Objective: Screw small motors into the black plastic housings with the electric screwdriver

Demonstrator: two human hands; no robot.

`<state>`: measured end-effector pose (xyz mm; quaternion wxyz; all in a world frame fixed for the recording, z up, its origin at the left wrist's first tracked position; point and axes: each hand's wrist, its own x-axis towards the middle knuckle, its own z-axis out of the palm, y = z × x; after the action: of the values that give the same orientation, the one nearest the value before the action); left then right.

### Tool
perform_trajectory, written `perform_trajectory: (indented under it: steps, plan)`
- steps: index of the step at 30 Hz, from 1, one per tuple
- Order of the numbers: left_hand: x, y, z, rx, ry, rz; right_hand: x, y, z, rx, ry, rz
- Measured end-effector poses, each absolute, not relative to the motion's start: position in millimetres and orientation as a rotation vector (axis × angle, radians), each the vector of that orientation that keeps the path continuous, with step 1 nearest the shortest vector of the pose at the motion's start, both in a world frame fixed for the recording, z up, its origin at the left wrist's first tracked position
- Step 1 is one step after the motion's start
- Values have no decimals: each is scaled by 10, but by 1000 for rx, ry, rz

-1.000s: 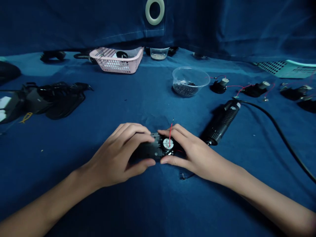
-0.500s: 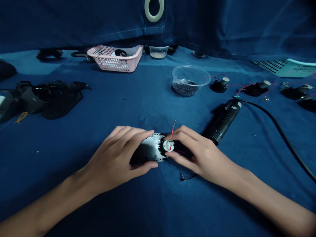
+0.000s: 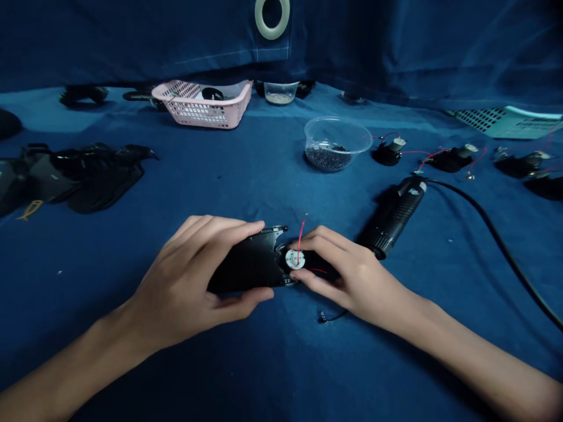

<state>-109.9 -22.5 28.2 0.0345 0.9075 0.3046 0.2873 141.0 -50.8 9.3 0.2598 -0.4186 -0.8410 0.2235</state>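
Observation:
My left hand point(image 3: 189, 272) is wrapped round a black plastic shell point(image 3: 250, 265), fingers along its far edge and thumb at the near edge. At the shell's right end sits a small round motor point(image 3: 295, 259) with a pale end face and a red wire point(image 3: 301, 231) standing up from it. The thumb and fingers of my right hand point(image 3: 352, 272) close on the motor from the right. Under that hand lies something dark, mostly hidden, with a short black lead point(image 3: 324, 317) showing below.
A black corded electric screwdriver point(image 3: 398, 214) lies to the right. Behind it stand a clear bowl point(image 3: 361, 149) of small black screws and several motor assemblies point(image 3: 389, 153). A pink basket point(image 3: 229, 116), a teal basket point(image 3: 514, 123) and black plastic parts point(image 3: 105, 176) lie around.
My left hand has shifted left, and the black shell has tilted so its surface looks darker. The right hand keeps its grip on the motor, slightly farther left.

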Motion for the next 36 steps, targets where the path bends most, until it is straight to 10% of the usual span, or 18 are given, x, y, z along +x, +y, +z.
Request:
perform_trajectory:
  steps: [36]
  plan:
    - [-1074, -190, 217, 2779, 998, 371, 1404, -489, 67, -1146, -2241, 667]
